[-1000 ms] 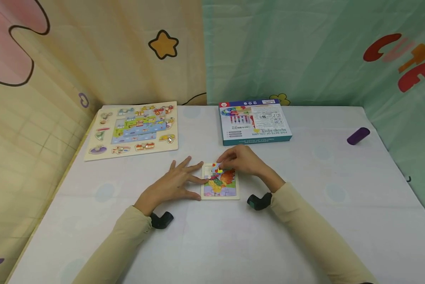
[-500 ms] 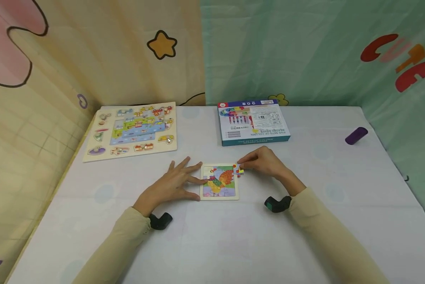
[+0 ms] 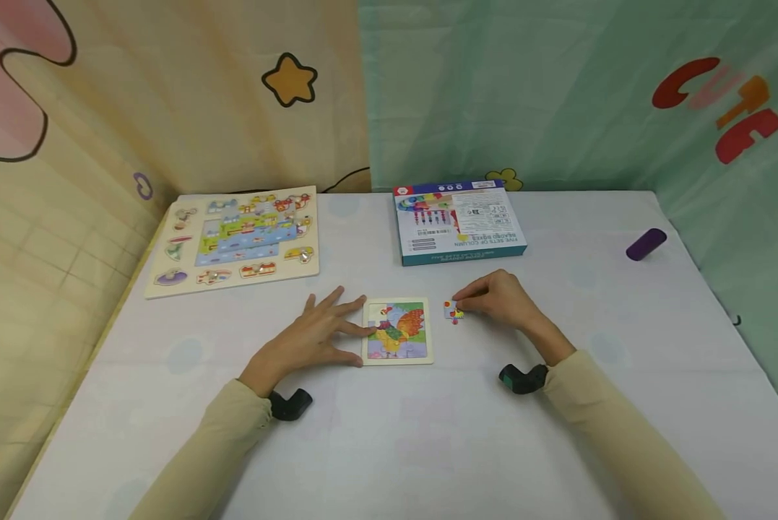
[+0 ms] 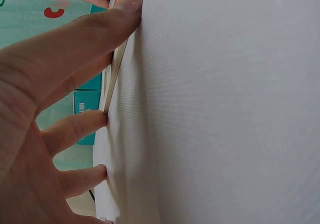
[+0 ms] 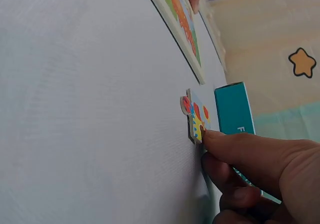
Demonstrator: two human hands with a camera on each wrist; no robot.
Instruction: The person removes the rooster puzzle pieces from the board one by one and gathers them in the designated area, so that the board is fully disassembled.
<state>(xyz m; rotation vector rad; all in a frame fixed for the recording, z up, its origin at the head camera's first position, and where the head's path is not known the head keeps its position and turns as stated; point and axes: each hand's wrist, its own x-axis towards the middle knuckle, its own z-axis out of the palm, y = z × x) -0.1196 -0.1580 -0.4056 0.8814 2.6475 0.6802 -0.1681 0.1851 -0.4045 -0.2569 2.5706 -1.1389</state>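
A small square jigsaw puzzle with a hen picture lies in its pale frame (image 3: 430,339) on the white-covered table. Pale bare backing shows at its upper left. My left hand (image 3: 313,336) has its fingers spread, with fingertips at the frame's left edge and one finger reaching onto the picture. In the left wrist view the thumb (image 4: 85,42) presses at the edge of the frame. To the right of the puzzle, my right hand (image 3: 506,302) pinches a colourful jigsaw piece (image 5: 196,114) between thumb and fingers. That piece (image 3: 450,310) is close over the tabletop, apart from the frame.
At the back left lies a large wooden peg puzzle board (image 3: 232,285) with picture pieces on it. A flat box (image 3: 463,225) with a teal edge stands behind the small puzzle. Far right lies a purple cylinder (image 3: 646,245). Printed curtains (image 3: 525,87) close off the back and sides.
My right hand has lifted the jigsaw piece off the upper part of the puzzle and carried it right, beyond the frame. My left hand stays at the frame's left edge. The head view has shifted slightly.
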